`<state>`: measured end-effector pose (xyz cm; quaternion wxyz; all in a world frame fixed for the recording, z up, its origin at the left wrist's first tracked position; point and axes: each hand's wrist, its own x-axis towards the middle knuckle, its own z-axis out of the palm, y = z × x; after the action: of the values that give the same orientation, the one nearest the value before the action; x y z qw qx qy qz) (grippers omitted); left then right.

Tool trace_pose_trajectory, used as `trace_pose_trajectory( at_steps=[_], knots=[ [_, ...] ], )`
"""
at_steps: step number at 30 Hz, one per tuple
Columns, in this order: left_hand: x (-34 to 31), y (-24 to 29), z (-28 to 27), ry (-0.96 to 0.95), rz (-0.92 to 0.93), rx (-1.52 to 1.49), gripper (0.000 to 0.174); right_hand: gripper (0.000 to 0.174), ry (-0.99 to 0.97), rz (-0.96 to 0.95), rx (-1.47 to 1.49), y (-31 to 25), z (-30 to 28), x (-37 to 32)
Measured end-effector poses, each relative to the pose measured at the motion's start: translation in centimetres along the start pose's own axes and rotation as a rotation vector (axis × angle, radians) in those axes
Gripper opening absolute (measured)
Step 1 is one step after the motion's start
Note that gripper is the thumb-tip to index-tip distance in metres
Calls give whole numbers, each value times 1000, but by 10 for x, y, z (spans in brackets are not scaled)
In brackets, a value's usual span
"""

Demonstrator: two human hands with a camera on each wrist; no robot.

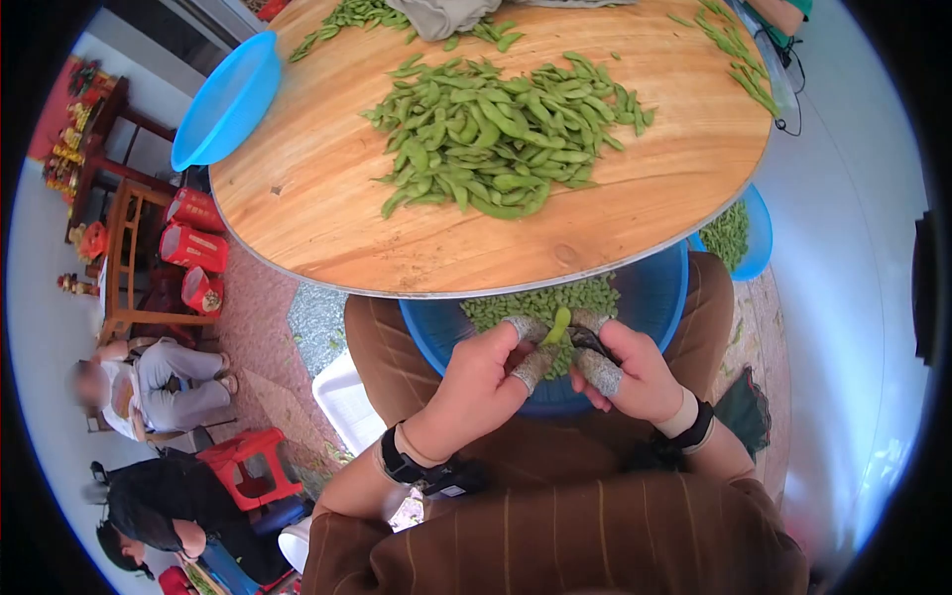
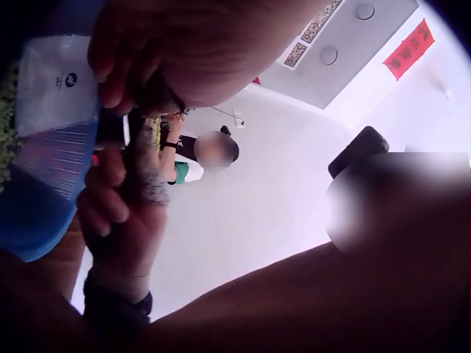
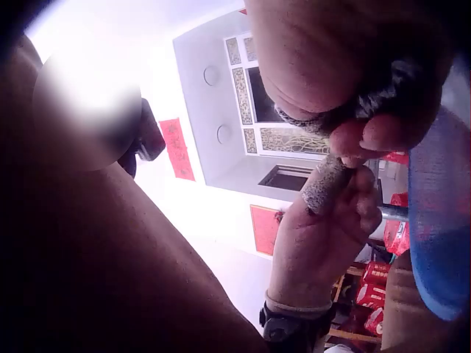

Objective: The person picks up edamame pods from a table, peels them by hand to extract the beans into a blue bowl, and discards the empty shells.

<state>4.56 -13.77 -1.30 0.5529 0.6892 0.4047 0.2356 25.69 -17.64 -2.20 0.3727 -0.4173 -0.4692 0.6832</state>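
Observation:
A green edamame pod stands up between the fingertips of both hands, over the basin on the lap. My left hand pinches it from the left; grey covers wrap its thumb and forefinger. From the right, my right hand holds the pod at its lower end, also with grey covers on its digits and a dark wrap on another finger. Beneath the hands, a blue basin contains shelled green beans. In both wrist views the fingers meet in shadow and hide the pod.
A large heap of pods lies on the round wooden table. A blue basket sits at the table's left edge; another blue basin of green beans is at right. A white container stands left of the lap. Two people sit at left.

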Motion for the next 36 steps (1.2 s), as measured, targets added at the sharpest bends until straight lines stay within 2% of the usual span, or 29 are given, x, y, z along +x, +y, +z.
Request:
trace_pose_trajectory(
  at_steps=[2,6,8,10,12,13,14,15,17,18,19,21,22,24,25,28,30,31,33,34,35,36],
  knots=[
    [3,2,5,96,1,-34,20,39,14,13,31,3,0,-2],
    [0,-5,3,24,-37,53,28,37,14,50,106,1,4,-1],
    [-2,-1,3,66,124,412,26,35,-7,15,11,11,1,2],
    [-2,-5,3,80,185,386,25,34,-30,-17,-85,14,0,4],
    [-1,-12,-1,89,246,358,25,30,-102,59,69,9,0,7],
    [0,-17,-8,-72,-32,-254,24,30,-98,61,71,5,-1,5],
    [0,-19,-11,-230,-317,-862,24,29,-183,212,433,1,-2,3],
    [-1,-19,-10,-230,-319,-862,24,29,-268,361,797,-2,-3,2],
    [-2,-16,-8,-459,-272,-1258,20,28,-343,400,870,-1,-4,-1],
    [-1,-15,-11,-470,-270,-1176,22,28,-420,441,939,-1,-5,-2],
    [1,-14,-14,-472,-271,-1179,22,28,-417,444,939,-2,-6,-1],
    [5,-14,-17,-297,-247,-565,23,27,-193,400,633,-5,-6,2],
    [6,-14,-14,-296,-247,-567,23,27,-193,402,633,-4,-4,3],
    [6,-14,-5,-5,135,499,21,29,-43,424,419,4,3,8],
    [5,-13,-5,-3,129,500,21,29,-48,427,421,9,5,10],
    [7,-6,-7,-55,-177,107,18,29,2,357,296,16,7,15],
    [9,-4,-8,-95,-374,-160,17,29,-80,371,489,14,1,13],
    [7,-6,-11,-96,-376,-162,17,29,-79,373,490,15,-1,11],
    [2,-16,-19,-227,-569,-1019,18,29,-193,344,606,16,-4,7],
    [1,-18,-19,-239,-543,-957,19,29,-192,345,608,20,-5,9],
    [0,-22,-17,-239,-544,-957,19,30,-158,272,435,26,-7,13],
    [0,-26,-14,-231,-507,-751,18,31,-124,199,262,31,-8,18]
  ],
)
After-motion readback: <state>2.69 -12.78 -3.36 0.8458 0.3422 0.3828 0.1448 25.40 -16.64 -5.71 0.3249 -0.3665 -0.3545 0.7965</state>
